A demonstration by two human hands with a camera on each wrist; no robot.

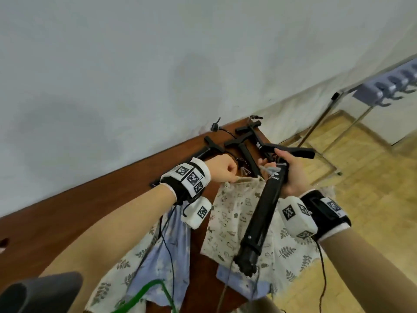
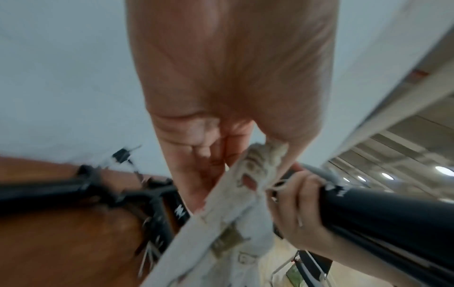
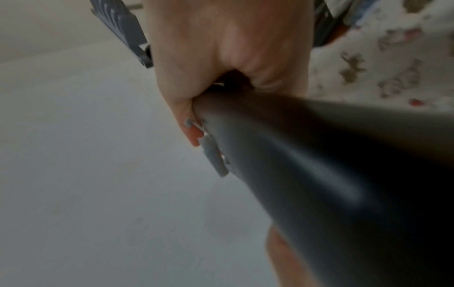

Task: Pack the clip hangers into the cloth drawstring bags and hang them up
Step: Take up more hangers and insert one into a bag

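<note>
Right hand wrapped round long black folded hanger, fingers closed on top end, also seems to catch bag rim. Left hand pinching other side of cloth bag mouth, bag dangling over counter edge.

Risk imo: hanger sits outside thin floppy cotton, mouth barely spread; clips could snag drawstring, or rim slips from pinch. More rigid black hangers lie behind on glossy wood.
</note>
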